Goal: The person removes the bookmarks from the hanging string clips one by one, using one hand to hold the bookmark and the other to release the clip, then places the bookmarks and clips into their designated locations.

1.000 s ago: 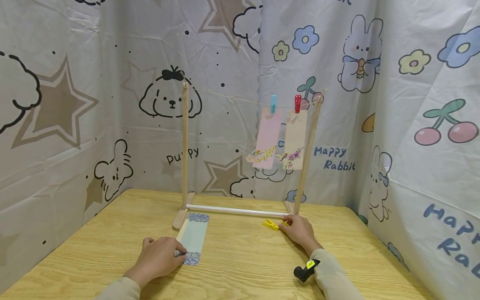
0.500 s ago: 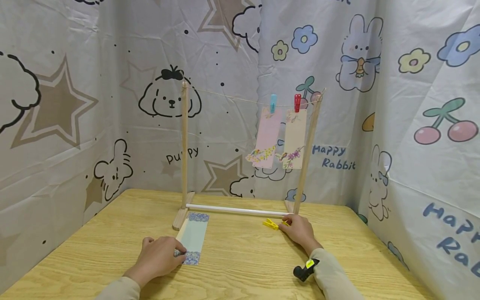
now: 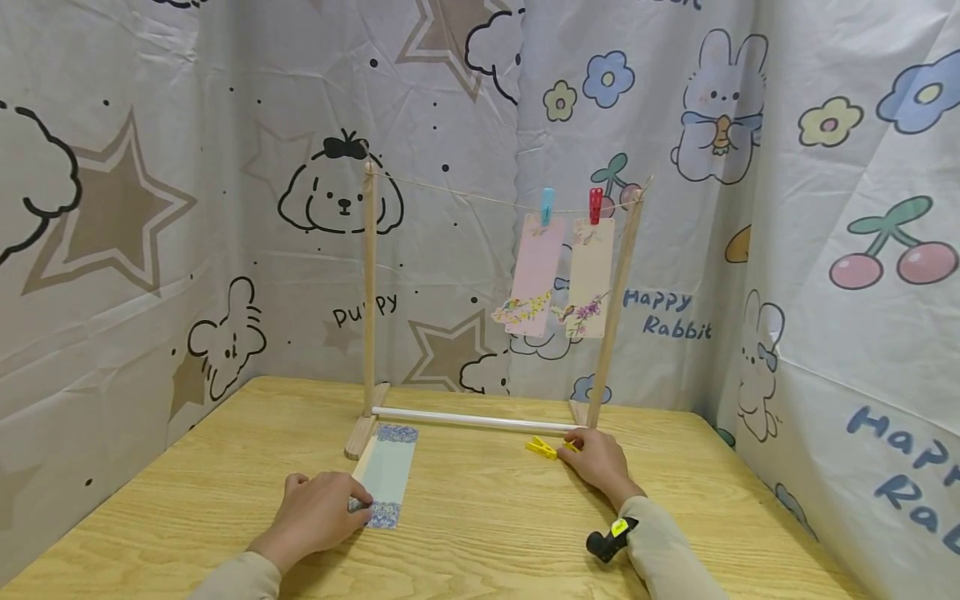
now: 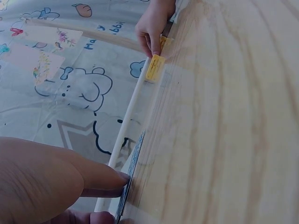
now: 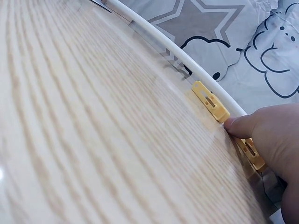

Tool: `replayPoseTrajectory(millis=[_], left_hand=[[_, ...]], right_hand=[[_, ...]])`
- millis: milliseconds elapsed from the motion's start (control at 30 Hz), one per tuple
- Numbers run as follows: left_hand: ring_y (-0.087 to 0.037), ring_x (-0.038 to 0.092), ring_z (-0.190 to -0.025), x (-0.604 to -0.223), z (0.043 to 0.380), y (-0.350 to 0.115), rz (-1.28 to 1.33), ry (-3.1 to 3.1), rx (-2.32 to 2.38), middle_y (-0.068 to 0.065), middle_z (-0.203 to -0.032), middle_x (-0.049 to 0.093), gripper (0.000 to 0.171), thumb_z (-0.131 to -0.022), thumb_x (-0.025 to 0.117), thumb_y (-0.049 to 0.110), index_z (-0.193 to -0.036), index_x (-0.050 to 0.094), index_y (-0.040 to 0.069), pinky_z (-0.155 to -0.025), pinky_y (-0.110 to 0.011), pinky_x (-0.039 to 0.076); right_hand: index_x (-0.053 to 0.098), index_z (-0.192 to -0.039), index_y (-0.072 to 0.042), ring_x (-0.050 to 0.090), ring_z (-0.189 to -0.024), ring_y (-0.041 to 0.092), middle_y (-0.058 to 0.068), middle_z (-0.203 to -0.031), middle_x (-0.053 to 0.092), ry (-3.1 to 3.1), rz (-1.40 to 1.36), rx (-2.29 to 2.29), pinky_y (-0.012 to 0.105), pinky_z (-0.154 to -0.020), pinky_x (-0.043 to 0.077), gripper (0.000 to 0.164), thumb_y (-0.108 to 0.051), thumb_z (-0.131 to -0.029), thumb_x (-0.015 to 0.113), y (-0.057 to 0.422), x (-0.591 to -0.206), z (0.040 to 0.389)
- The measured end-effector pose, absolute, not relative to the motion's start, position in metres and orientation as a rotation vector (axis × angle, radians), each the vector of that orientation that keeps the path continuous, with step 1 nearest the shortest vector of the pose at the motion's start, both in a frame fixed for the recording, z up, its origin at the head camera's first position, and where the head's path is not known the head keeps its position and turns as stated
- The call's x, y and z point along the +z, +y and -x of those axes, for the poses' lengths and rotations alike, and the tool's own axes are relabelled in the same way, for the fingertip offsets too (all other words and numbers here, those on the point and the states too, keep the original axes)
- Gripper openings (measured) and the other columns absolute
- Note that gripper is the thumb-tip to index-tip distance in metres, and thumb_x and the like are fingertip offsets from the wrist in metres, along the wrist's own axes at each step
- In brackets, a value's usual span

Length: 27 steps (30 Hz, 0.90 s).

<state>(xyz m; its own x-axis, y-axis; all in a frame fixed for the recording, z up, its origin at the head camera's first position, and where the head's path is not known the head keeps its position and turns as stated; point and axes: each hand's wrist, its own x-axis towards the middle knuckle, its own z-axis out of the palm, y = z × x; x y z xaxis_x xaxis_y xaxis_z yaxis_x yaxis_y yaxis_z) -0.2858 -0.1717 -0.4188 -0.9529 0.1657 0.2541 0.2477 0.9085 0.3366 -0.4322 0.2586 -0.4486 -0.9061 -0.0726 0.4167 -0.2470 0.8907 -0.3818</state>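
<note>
My left hand (image 3: pixel 318 512) rests at the near left corner of a pale green card (image 3: pixel 390 473) with blue floral bands. Thumb and index fingertip touch its patterned end, as the left wrist view shows. A strip of a cream card (image 3: pixel 366 461) shows under its left side. On the right, two yellow clothespins lie on the table. My right hand (image 3: pixel 598 462) pinches one clothespin (image 5: pixel 251 153), which is partly covered by the hand; the thumb tip also meets the end of the other clothespin (image 5: pixel 211 102).
Behind the hands stands a wooden frame (image 3: pixel 370 292) with a white bottom rod (image 3: pixel 480 421). From its string hang a pink card (image 3: pixel 536 267) by a blue clothespin (image 3: pixel 547 207) and a cream card (image 3: pixel 590 275) by a red clothespin (image 3: pixel 596 207). Printed curtains surround the wooden table (image 3: pixel 465 550).
</note>
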Motion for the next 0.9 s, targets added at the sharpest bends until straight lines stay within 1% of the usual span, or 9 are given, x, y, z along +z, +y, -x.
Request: replayPoseTrajectory(millis=[367,633,900], left_hand=[[-0.023,0.068,-0.095,-0.4190,0.2855,-0.1720,0.312,-2.851,-0.544,0.003,-0.102,0.075,0.006,-0.086,0.086,0.029,-0.090,0.081,0.029,-0.091,-0.065,0.031],[-0.022,0.068,-0.096,-0.4194,0.2868,-0.1718,0.311,-2.854,-0.543,0.004,-0.102,0.075,0.006,-0.086,0.086,0.029,-0.090,0.081,0.029,-0.090,-0.063,0.031],[-0.022,0.068,-0.095,-0.4187,0.2863,-0.1725,0.304,-2.863,-0.546,0.004,-0.103,0.074,0.006,-0.086,0.086,0.029,-0.090,0.082,0.029,-0.089,-0.063,0.031]], right_hand=[[0.078,-0.112,-0.008,0.069,-0.091,0.029,0.007,-0.099,0.073,-2.666,-0.229,0.628,0.050,-0.080,0.054,0.033,-0.030,-0.088,0.083,0.2594,-0.4487,0.4331],[0.078,-0.111,-0.007,0.069,-0.091,0.030,0.008,-0.098,0.074,-2.661,-0.233,0.638,0.050,-0.080,0.054,0.031,-0.028,-0.089,0.084,0.2592,-0.4455,0.4333],[0.078,-0.112,-0.008,0.069,-0.094,0.031,0.007,-0.100,0.074,-2.664,-0.208,0.685,0.051,-0.083,0.053,0.033,-0.028,-0.087,0.085,0.2596,-0.4472,0.4336]])
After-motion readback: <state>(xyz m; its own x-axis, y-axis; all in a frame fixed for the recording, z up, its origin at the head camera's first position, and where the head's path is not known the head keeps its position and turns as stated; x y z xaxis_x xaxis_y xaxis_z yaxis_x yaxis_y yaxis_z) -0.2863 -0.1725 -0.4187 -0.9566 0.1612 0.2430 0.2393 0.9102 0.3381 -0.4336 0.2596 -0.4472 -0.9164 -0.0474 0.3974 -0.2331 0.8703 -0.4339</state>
